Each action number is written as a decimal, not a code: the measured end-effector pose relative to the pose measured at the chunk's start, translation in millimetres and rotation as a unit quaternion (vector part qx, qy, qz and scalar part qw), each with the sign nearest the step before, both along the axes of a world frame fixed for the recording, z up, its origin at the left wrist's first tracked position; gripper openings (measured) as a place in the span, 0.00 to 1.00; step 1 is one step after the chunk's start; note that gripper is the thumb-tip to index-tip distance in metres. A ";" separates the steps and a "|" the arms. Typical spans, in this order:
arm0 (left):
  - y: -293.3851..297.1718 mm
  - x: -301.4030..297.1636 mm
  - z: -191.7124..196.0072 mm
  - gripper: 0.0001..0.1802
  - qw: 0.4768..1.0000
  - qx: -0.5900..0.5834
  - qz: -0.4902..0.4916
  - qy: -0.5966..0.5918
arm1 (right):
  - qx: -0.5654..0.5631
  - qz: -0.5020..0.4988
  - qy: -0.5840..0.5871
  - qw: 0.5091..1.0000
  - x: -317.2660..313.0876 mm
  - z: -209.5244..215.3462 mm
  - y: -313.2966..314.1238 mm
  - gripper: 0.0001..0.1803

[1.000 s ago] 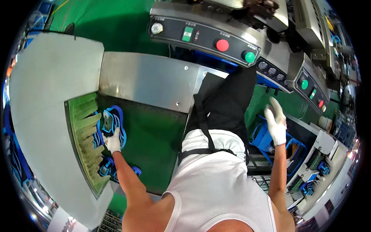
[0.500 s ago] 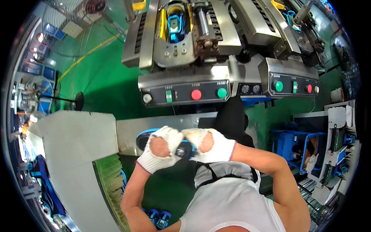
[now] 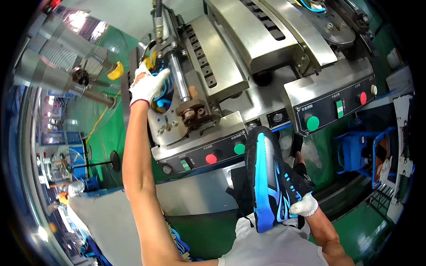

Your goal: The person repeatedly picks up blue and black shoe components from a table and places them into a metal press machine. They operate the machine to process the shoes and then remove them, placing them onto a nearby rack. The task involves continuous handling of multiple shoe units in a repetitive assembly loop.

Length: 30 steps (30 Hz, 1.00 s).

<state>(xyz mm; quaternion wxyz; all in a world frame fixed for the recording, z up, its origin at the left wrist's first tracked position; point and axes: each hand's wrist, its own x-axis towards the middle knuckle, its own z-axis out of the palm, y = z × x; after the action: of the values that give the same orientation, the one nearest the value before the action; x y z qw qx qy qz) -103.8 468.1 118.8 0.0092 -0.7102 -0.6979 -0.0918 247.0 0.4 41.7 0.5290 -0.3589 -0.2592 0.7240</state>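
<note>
A black and blue sports shoe [image 3: 266,181] with grey mesh stands toe-up in front of my body. My right hand [image 3: 305,205], in a white knitted glove, grips it at the heel end. My left arm is stretched forward to the metal press. There my left hand [image 3: 148,85], gloved the same way, is closed over a second blue shoe [image 3: 166,88] seated in the press's mould, its thumb lying along the near side. Most of that shoe and the left fingertips are hidden by the glove and the press parts.
A control panel [image 3: 199,155] with red and green buttons runs along the press front. A second panel [image 3: 333,104] is at the right. A pale bench surface [image 3: 106,221] lies left of my arm. A blue frame cart [image 3: 355,153] stands at the right, and a fan [image 3: 57,53] at the far left.
Both hands were together at a shoe low before me. Now my left hand has reached forward to the shoe in the press, while my right holds the raised shoe. The view has turned.
</note>
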 end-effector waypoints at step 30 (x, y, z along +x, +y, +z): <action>-497.8 -171.4 -90.5 0.32 0.964 0.066 0.150 -0.209 | 0.066 -0.053 -0.142 0.986 -123.7 128.0 188.0 0.16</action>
<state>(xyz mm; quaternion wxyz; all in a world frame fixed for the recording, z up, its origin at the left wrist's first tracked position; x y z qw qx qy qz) -275.2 -29.7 28.3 -0.0761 -0.5607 -0.7751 -0.2814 123.3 188.4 169.7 0.5469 -0.4359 -0.3591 0.6180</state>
